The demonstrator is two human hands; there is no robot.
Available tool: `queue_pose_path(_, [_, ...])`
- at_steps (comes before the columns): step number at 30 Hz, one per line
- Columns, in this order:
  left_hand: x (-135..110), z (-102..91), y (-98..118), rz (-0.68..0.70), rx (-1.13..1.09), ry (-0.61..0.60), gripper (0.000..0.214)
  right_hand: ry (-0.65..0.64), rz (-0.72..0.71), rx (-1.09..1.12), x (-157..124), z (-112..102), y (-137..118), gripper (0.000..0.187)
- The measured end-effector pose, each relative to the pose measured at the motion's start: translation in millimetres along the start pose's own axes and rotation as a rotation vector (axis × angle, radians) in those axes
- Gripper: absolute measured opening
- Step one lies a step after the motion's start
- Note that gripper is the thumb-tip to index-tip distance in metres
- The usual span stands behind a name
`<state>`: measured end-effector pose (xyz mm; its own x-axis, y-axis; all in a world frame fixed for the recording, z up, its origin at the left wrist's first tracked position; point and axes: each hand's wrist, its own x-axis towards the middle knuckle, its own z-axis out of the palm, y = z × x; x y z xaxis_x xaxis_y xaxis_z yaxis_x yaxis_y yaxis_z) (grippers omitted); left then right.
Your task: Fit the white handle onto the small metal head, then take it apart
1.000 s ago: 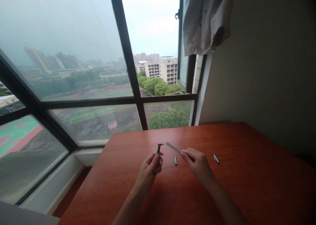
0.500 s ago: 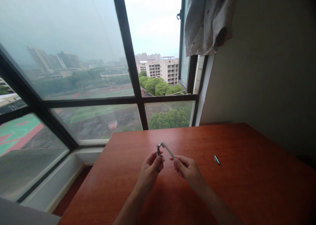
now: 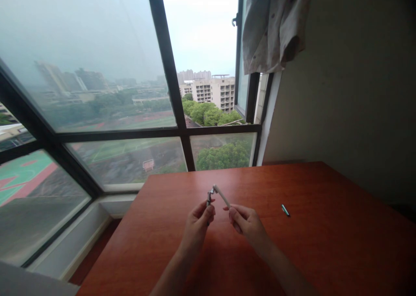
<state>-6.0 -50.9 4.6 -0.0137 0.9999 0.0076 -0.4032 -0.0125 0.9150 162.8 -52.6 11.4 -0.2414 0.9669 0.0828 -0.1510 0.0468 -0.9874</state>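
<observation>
A small metal tool (image 3: pixel 209 198) is held nearly upright above the counter (image 3: pixel 156 235), its shaft pinched by the left hand (image 3: pixel 196 221). The near end of a pale stick (image 3: pixel 222 196) is gripped by the right hand (image 3: pixel 247 221), and its far tip is placed at the tool's head; whether the two are touching cannot be told. A working of stick against head seems to be in hand; for the next move, a steady left grip and a finely guided tip appear to be needed. A small green-and-dark bar (image 3: pixel 285 210) is seen lying apart, to the right.
</observation>
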Motion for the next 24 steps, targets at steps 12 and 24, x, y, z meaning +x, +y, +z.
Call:
queue_pose_path(12, [-1.2,0.8,2.3,-0.032,0.037,-0.054,0.036,0.027,-0.022,0.003,0.0,-0.6,2.3,0.049])
queue_pose_path(24, [5.1,-8.1,1.2,0.016,-0.006,-0.035,0.033,-0.014,-0.018,-0.058,2.0,-2.8,9.4,0.052])
